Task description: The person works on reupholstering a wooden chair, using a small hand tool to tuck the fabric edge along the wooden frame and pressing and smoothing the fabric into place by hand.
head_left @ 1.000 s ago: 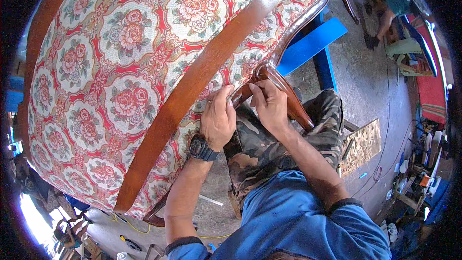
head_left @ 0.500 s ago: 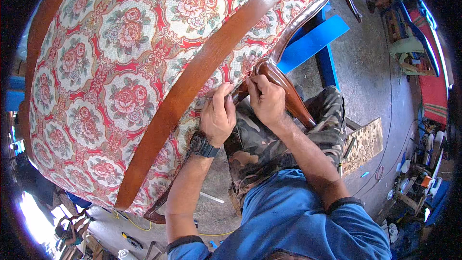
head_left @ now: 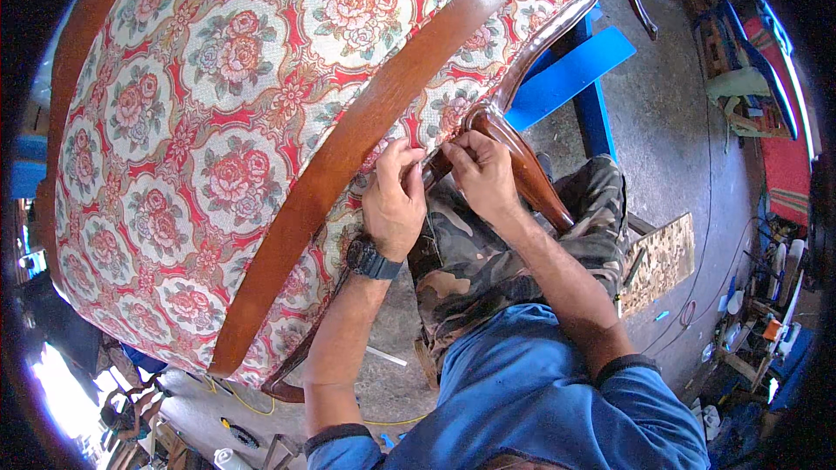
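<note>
A large upholstered seat [head_left: 235,165] in red and cream floral fabric fills the upper left, with brown wooden frame pieces. My left hand [head_left: 396,196], with a dark watch on its wrist, bends its fingers and thumb against the fabric's lower edge. Right beside it, my right hand [head_left: 479,170] pinches thumb and forefinger together at the same edge, close to the top of a curved, polished wooden leg [head_left: 522,161]. Whatever sits between the fingertips of either hand is too small to make out.
A brown wooden bar [head_left: 348,144] crosses the fabric. Behind the leg stands a blue support [head_left: 570,78]. A speckled board [head_left: 657,261] lies on the concrete floor to the right of my camouflage-clad knees [head_left: 575,200]. Tools and clutter [head_left: 779,296] line the far right.
My right hand has shifted slightly left and up along the edge. The left thumb and forefinger have parted a little. The seat sits almost where it was.
</note>
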{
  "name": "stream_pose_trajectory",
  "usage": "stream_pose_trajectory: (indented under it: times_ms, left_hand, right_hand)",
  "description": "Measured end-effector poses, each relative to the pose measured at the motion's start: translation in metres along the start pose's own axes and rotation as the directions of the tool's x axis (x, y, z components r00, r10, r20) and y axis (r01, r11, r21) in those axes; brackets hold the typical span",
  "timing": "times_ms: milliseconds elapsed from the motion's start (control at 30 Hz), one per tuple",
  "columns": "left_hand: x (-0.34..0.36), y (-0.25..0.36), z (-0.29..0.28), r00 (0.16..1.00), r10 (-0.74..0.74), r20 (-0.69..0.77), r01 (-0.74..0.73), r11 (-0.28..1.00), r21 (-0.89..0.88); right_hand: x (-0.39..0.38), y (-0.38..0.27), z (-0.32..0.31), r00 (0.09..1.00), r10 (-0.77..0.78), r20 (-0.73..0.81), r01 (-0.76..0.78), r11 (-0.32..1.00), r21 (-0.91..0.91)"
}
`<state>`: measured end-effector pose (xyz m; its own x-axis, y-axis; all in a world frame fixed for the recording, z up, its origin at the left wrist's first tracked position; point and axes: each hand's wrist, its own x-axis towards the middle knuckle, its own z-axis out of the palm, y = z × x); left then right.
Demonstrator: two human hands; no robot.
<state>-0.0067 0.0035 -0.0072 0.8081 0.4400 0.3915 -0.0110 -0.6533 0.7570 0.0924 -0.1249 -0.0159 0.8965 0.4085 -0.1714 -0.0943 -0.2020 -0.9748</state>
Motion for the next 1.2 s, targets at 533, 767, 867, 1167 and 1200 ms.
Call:
stream_pose_trajectory:
  times_ms: [533,767,867,1167,1200]
  left_hand:
    - [0.007,0.007,-0.007,0.995,-0.064,0.071,0.067,0.997,-0.03]
    - [0.013,0.003,-0.016,0.996,0.017,0.092,-0.021,0.999,0.039]
    - [0.015,0.005,-0.016,0.986,0.095,0.136,-0.11,0.988,0.105]
    - [0.016,0.025,-0.037,0.974,0.091,0.208,-0.153,0.941,0.302]
    - [0.013,0.026,-0.036,0.985,-0.012,0.17,-0.029,0.972,0.233]
  right_hand:
    - [-0.007,-0.033,-0.022,0.946,-0.3,0.125,0.321,0.923,-0.211]
    - [0.002,-0.028,-0.013,0.91,-0.413,0.031,0.398,0.85,-0.346]
    - [0.009,-0.022,-0.01,0.922,-0.382,0.063,0.381,0.871,-0.311]
    - [-0.027,-0.025,-0.004,0.695,-0.718,0.041,0.655,0.607,-0.451]
    - [-0.035,-0.023,0.001,0.74,-0.662,0.121,0.653,0.663,-0.366]
